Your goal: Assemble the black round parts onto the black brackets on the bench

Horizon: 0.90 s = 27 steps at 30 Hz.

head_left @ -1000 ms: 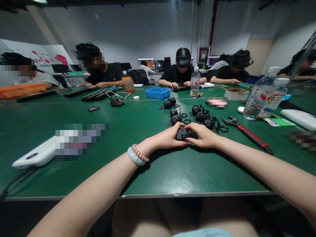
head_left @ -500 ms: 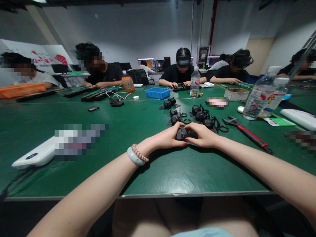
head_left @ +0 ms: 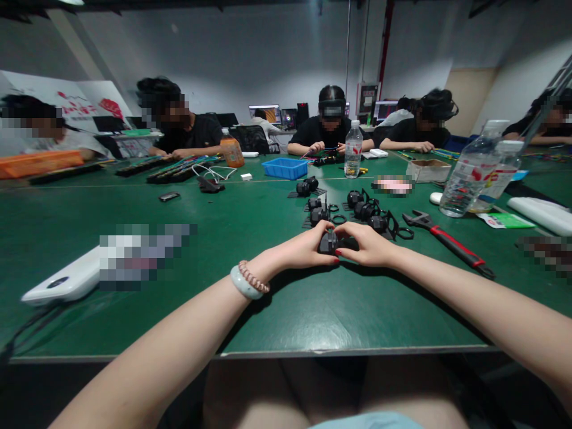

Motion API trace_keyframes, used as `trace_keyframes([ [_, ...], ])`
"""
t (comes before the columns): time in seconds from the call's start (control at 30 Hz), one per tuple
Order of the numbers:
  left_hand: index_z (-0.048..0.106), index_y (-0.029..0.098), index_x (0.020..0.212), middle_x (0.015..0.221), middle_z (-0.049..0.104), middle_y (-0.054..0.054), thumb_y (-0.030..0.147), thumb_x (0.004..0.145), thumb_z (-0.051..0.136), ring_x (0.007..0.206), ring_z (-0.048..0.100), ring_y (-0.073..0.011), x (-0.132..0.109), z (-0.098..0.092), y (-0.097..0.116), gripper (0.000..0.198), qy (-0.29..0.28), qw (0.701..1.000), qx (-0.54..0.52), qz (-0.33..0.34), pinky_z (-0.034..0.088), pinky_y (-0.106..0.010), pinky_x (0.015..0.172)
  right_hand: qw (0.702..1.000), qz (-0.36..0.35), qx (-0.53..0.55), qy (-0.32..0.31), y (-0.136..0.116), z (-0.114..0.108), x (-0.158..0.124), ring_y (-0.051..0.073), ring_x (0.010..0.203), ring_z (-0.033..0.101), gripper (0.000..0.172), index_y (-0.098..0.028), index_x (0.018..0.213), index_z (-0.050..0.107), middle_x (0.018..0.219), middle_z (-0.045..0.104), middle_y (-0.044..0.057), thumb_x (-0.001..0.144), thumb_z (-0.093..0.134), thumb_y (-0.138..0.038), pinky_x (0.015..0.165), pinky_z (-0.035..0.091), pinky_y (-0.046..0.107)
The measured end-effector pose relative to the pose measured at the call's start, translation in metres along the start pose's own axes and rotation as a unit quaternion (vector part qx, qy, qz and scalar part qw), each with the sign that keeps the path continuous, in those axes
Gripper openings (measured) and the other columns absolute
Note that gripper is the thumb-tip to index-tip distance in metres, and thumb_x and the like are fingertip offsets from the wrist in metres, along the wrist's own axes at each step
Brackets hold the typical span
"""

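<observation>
Both my hands meet over a small black plastic part [head_left: 331, 242] resting on the green table [head_left: 223, 232]. My left hand [head_left: 300, 248] curls around its left side, thumb and fingers pinched on it. My right hand [head_left: 367, 245] grips the right side of the same part with fingers closed. Just beyond my hands lie several similar black parts [head_left: 364, 210] and loose black rings [head_left: 338, 219].
A red-handled adjustable wrench [head_left: 449, 243] lies to the right. Two water bottles [head_left: 473, 173] stand at the right, another bottle [head_left: 353, 150] and a blue tray [head_left: 285, 168] farther back. A white device [head_left: 60, 281] sits at the left. Several people work around the far side.
My hands and the black part stay in place. The person across the table has lifted their hands slightly.
</observation>
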<state>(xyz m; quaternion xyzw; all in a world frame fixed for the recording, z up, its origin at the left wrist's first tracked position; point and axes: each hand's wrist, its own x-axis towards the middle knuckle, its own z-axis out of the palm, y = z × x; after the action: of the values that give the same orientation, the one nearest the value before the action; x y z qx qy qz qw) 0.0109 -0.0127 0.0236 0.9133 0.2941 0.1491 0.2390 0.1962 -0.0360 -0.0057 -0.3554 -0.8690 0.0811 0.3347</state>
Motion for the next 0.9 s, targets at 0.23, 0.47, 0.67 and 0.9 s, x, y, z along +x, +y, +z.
trace_keyframes([
  [0.23,0.034,0.018,0.108,0.091,0.050,-0.005,0.040,0.060,0.058,0.077,0.051,-0.0176,0.0002,0.0002,0.0001,0.058,-0.001,1.000,0.000,0.000,0.040,-0.027,0.065,1.000,-0.005,-0.001,0.003,0.0000,0.0006,-0.0009,0.016,0.079,0.051,0.032,-0.014,0.097,0.048,0.089,0.054,0.008,0.068,0.053,-0.029,0.071,0.042,0.031],
  [0.47,0.034,0.018,0.109,0.094,0.050,-0.006,0.039,0.061,0.058,0.079,0.051,-0.0176,0.0003,0.0003,0.0001,0.057,0.003,1.000,0.004,0.011,0.040,-0.027,0.067,0.999,-0.035,0.010,0.017,0.0016,0.0001,-0.0002,0.018,0.084,0.048,0.034,-0.015,0.096,0.045,0.091,0.050,0.008,0.065,0.056,-0.026,0.075,0.041,0.033],
  [0.67,0.032,0.017,0.110,0.095,0.051,-0.007,0.042,0.061,0.058,0.081,0.051,-0.0185,-0.0008,-0.0002,0.0011,0.061,0.004,1.000,0.000,0.012,0.040,-0.028,0.068,0.998,-0.060,0.004,0.033,0.0008,0.0000,-0.0008,0.020,0.094,0.044,0.045,-0.017,0.101,0.040,0.101,0.042,0.010,0.061,0.059,-0.024,0.080,0.040,0.037],
  [0.9,0.033,0.017,0.110,0.096,0.050,-0.007,0.041,0.062,0.057,0.082,0.051,-0.0183,0.0000,-0.0003,0.0002,0.059,0.007,1.000,0.012,0.023,0.040,-0.029,0.070,0.992,-0.111,-0.058,0.032,-0.0044,-0.0007,0.0005,0.022,0.096,0.042,0.043,-0.017,0.102,0.039,0.103,0.042,0.012,0.063,0.056,-0.023,0.081,0.039,0.038],
])
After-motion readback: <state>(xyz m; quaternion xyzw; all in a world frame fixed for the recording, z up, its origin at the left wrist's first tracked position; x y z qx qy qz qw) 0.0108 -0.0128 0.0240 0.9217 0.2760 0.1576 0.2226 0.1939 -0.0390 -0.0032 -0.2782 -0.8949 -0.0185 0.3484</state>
